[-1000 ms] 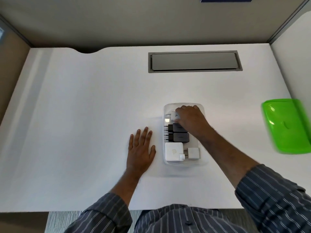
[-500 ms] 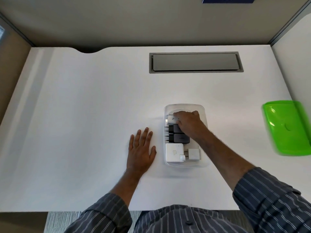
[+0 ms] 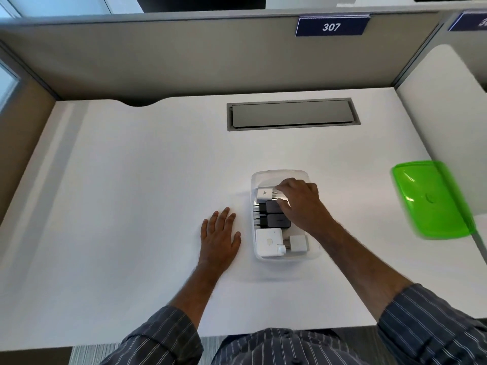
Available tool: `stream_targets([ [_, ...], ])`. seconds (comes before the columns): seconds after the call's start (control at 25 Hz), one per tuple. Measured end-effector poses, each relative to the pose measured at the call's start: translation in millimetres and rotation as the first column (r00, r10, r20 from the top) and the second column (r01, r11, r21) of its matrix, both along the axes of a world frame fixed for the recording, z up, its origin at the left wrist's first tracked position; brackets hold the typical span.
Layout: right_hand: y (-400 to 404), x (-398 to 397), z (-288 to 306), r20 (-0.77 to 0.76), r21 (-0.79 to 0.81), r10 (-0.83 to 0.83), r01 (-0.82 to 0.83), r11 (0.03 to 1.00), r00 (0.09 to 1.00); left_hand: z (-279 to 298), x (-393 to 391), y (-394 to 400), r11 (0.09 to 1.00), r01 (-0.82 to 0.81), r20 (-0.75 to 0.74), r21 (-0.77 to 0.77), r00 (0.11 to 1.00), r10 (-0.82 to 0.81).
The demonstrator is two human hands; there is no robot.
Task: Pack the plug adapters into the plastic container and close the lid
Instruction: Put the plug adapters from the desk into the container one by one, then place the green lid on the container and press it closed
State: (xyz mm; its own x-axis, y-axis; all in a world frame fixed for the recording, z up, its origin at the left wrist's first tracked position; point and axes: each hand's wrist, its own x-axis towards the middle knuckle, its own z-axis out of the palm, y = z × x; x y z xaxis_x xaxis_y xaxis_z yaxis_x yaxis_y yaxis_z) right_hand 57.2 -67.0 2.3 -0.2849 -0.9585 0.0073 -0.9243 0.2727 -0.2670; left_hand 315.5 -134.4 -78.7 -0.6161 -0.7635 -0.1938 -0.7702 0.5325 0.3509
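A clear plastic container point(image 3: 279, 173) stands on the white desk, right of centre. Inside it lie a white adapter point(image 3: 264, 194) at the far end, two black adapters point(image 3: 274, 216) in the middle, and a large white adapter point(image 3: 268, 242) with a small white adapter point(image 3: 299, 243) beside it at the near end. My right hand point(image 3: 300, 200) reaches into the container, fingers curled on the far white adapter. My left hand point(image 3: 218, 238) lies flat on the desk just left of the container, fingers spread. The green lid point(image 3: 432, 198) rests at the desk's right edge.
A grey cable hatch point(image 3: 292, 114) is set into the desk point(image 3: 131, 193) behind the container. Grey partition walls enclose the desk at the back and sides, with a blue sign reading 307 point(image 3: 330, 27) on the back one.
My right hand has shifted slightly right inside the container, uncovering more of the far white adapter. The view has tilted up. My left hand has stayed in place.
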Motion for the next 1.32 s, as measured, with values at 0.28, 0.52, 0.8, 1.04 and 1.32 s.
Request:
stream_targets([
  [0.28,37,-4,4,-0.009,-0.104,-0.139,0.137,0.985,0.990,50,-29,-10,0.985,-0.111,-0.208,-0.128,0.975,0.083],
  [0.52,68,-20,5,0.025,-0.147,-0.252,0.253,0.956,0.967,78,-63,-14,0.985,-0.021,-0.240,-0.174,0.971,-0.022],
  [0.8,118,-71,-5,0.033,-0.051,-0.397,0.399,0.916,0.917,87,-125,15,0.964,0.131,-0.180,-0.233,0.968,-0.176],
  [1.04,168,-131,-14,0.052,0.023,-0.459,0.458,0.889,0.887,85,-191,53,0.956,0.186,-0.168,-0.226,0.959,-0.226],
  [1.32,224,-202,-23,0.075,0.075,-0.492,0.487,0.870,0.868,82,-274,107,0.943,0.244,-0.136,-0.228,0.951,-0.279],
])
